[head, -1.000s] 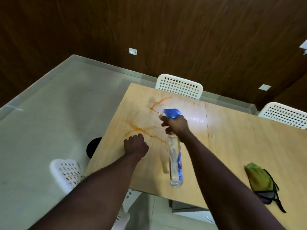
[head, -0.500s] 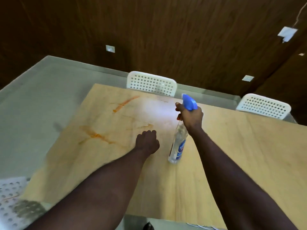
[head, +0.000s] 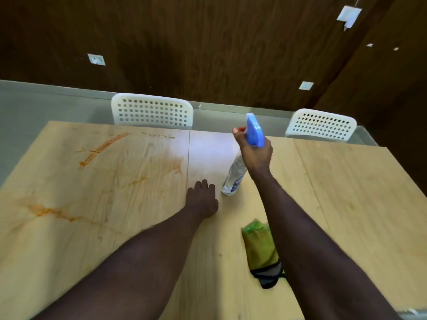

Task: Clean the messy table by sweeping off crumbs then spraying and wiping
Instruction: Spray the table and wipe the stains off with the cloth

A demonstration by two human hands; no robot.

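Right hand is wrapped round the neck of the spray bottle, just under the blue trigger head. One fingertip sticks out in front of the head, on the trigger side. Can't tell if the trigger is squeezed.

Bottle body is clear with a blue label. It's tilted, base nearer me and left, head up and away. Base sits at or just above the table; contact not resolvable from here. Nozzle faces away from me, toward the far edge.

Left hand is down on the tabletop just left of the bottle base, not touching it. Back of the hand is up, fingers curled under, nothing in it.

Mess is on the left half of the table: one orange streak near the far edge, another orange smear nearer the left edge, fainter orange marks between them. There's a bright glare patch on the wood just left of the bottle.

Green cloth lies bunched on the table nearer me, partly under the right forearm; its near end is dark grey. It's well apart from the stains.

Two white perforated chairs are tucked in at the far side: left chair and right chair. Behind them is a dark wood-panel wall with white wall plates.
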